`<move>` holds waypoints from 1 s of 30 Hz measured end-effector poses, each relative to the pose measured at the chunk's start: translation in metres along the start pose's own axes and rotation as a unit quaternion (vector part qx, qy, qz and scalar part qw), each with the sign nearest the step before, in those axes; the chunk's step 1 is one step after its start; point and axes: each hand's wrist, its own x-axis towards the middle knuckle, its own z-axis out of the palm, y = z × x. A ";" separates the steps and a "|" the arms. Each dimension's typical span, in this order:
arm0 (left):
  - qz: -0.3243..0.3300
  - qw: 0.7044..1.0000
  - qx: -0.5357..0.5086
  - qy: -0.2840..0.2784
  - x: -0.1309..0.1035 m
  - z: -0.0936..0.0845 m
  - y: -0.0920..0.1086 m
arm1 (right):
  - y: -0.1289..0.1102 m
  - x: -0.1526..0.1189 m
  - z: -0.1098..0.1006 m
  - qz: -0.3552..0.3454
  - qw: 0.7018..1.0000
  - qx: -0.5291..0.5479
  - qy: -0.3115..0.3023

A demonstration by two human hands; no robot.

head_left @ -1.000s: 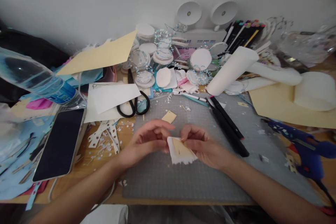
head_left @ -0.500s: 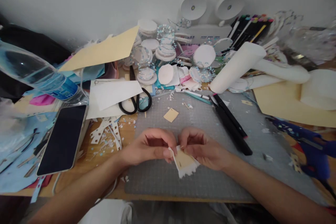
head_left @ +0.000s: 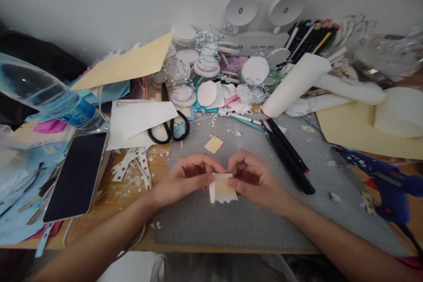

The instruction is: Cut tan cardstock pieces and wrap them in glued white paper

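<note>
Over mat [head_left: 264, 231], two-handed grip [head_left: 187, 181] [head_left: 256, 183] on paper [head_left: 222, 190]

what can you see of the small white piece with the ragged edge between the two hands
The small thin white piece, roughly rectangular, looks like paper or cloth. Its near edge is ragged. A pale yellow rectangle shows on or through its face. The left hand and right hand pinch it near its upper corners, over the gray gridded mat.
</note>
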 end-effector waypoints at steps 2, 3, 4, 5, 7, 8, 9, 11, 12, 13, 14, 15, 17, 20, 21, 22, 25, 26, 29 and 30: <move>0.005 1.000 0.019 0.007 0.002 0.000 0.000 | 0.000 -0.002 0.000 -0.013 0.999 -0.030 0.011; 0.003 1.000 0.024 0.013 0.003 0.000 0.001 | -0.001 -0.003 0.000 -0.016 0.999 -0.049 0.019; -0.001 0.999 0.032 0.021 0.004 0.000 0.001 | -0.001 -0.003 0.000 -0.019 0.997 -0.070 0.029; -0.006 0.998 0.046 0.032 0.005 0.000 0.002 | -0.002 -0.003 -0.001 -0.020 0.995 -0.092 0.038; -0.011 0.993 0.101 0.055 0.007 -0.001 0.003 | -0.004 -0.001 -0.002 -0.016 0.989 -0.133 0.054; -0.008 0.988 0.139 0.064 0.007 -0.001 0.003 | -0.005 0.001 -0.004 -0.009 0.987 -0.149 0.059; -0.002 0.981 0.179 0.071 0.008 -0.002 0.003 | -0.005 0.003 -0.005 0.002 0.985 -0.160 0.062; 0.017 0.963 0.255 0.082 0.008 -0.003 0.002 | -0.004 0.007 -0.008 0.034 0.982 -0.176 0.063; 0.027 0.953 0.289 0.089 0.008 -0.004 0.001 | -0.002 0.009 -0.009 0.050 0.980 -0.180 0.063; 0.033 0.942 0.320 0.095 0.007 -0.005 0.000 | 0.000 0.010 -0.010 0.063 0.979 -0.183 0.064; 0.038 0.932 0.347 0.099 0.007 -0.005 -0.001 | 0.003 0.012 -0.012 0.073 0.978 -0.186 0.065; 0.043 0.922 0.370 0.101 0.007 -0.006 -0.002 | 0.005 0.012 -0.013 0.076 0.976 -0.190 0.067; 0.058 0.906 0.407 0.098 0.007 -0.006 -0.002 | 0.009 0.012 -0.014 0.071 0.972 -0.213 0.071; 0.080 0.888 0.445 0.085 0.008 -0.008 -0.001 | 0.012 0.011 -0.016 0.058 0.960 -0.264 0.078; 0.082 0.884 0.453 0.080 0.008 -0.008 -0.001 | 0.012 0.011 -0.016 0.058 0.957 -0.272 0.080; 0.082 0.882 0.457 0.077 0.008 -0.008 0.000 | 0.012 0.011 -0.016 0.058 0.957 -0.274 0.081; 0.073 0.888 0.447 0.074 0.009 -0.009 0.000 | 0.012 0.012 -0.016 0.058 0.963 -0.249 0.082; 0.070 0.892 0.439 0.076 0.009 -0.009 -0.001 | 0.011 0.013 -0.015 0.059 0.967 -0.235 0.085; 0.060 0.905 0.413 0.085 0.008 -0.007 -0.003 | 0.008 0.013 -0.011 0.071 0.976 -0.182 0.096; 0.058 0.909 0.404 0.085 0.008 -0.006 -0.004 | 0.007 0.013 -0.010 0.077 0.978 -0.167 0.098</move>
